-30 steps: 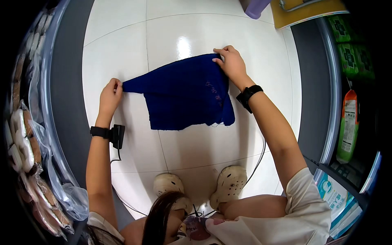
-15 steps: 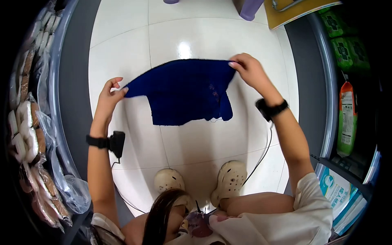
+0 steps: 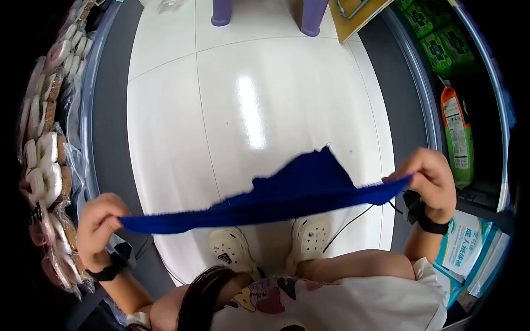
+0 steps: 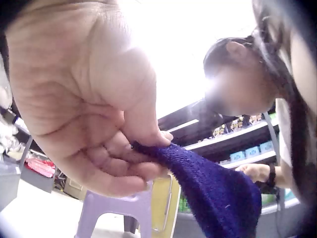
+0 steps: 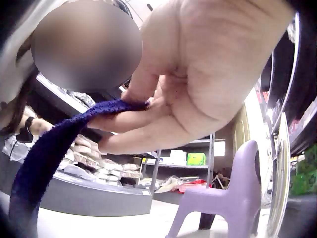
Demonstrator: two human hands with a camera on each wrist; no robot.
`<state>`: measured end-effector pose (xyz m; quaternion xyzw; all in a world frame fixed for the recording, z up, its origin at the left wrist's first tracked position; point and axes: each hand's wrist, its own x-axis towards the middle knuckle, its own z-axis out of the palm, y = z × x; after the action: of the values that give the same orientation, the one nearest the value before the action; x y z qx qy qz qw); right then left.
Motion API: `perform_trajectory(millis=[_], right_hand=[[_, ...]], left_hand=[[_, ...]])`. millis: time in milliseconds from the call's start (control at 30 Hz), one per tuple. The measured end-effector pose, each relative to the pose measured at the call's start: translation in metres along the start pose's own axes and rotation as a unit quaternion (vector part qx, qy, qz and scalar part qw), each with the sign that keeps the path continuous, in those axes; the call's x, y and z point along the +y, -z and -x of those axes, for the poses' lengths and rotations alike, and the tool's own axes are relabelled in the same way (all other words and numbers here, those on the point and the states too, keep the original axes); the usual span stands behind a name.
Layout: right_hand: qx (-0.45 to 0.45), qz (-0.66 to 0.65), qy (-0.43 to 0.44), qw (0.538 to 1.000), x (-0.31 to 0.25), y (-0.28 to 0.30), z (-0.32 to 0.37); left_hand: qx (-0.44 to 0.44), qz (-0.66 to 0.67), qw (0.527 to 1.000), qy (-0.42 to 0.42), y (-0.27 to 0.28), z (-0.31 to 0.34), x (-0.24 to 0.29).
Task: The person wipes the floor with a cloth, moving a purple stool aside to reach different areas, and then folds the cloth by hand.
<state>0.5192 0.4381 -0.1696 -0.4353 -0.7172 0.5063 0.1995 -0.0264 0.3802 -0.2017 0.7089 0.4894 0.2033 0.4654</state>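
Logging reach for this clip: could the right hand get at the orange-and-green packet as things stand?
Probably yes: in the head view the packet appears close beside the right hand, with nothing seen blocking the way. That hand pinches the blue cloth, though, so it would likely need freeing first.

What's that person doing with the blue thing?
Somebody is holding a blue cloth stretched out between two hands. The fingers of the left hand pinch one end, and the fingers of the right hand pinch the other. It's held up above the shiny white floor, with a jagged flap sticking out in between.
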Motion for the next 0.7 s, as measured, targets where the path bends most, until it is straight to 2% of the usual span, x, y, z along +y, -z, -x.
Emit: perform_trajectory(millis=[67,133,200,267,333,367,400,500,600,633,700], right_hand=[[0.023,0.034,-0.009,0.999,0.009,-0.007,-0.021],[0.014,-0.031,-0.089,0.995,0.037,-0.014,-0.054],[0.042,-0.026,-0.130,0.990,0.090,-0.025,-0.093],[0.085,-0.073,-0.179,0.978,0.146,-0.043,-0.132],[0.123,0.021,-0.198,0.972,0.218,-0.061,-0.163],[0.125,0.079,-0.206,0.967,0.235,-0.068,-0.172],[0.132,0.076,-0.193,0.969,0.267,-0.075,-0.180],[0.173,0.089,-0.206,0.959,0.272,-0.089,-0.194],[0.194,0.091,-0.187,0.959,0.262,-0.086,-0.196],[0.192,0.088,-0.178,0.961,0.265,-0.081,-0.197],[0.200,0.087,-0.173,0.960,0.261,-0.074,-0.199]], left_hand=[[0.040,0.018,0.998,0.041,0.000,-0.008,-0.013],[0.076,-0.038,0.991,0.100,-0.006,-0.031,-0.038],[0.094,-0.032,0.992,0.082,-0.019,-0.072,-0.068],[0.128,-0.041,0.988,0.078,-0.041,-0.112,-0.109],[0.154,-0.055,0.982,0.091,-0.066,-0.145,-0.169],[0.166,-0.105,0.977,0.077,-0.078,-0.156,-0.193],[0.176,-0.156,0.970,0.062,-0.088,-0.165,-0.209],[0.237,-0.023,0.952,0.192,-0.106,-0.186,-0.221],[0.247,0.004,0.951,0.187,-0.106,-0.193,-0.237],[0.237,0.049,0.957,0.163,-0.099,-0.195,-0.242],[0.265,0.084,0.947,0.161,-0.096,-0.198,-0.228]])
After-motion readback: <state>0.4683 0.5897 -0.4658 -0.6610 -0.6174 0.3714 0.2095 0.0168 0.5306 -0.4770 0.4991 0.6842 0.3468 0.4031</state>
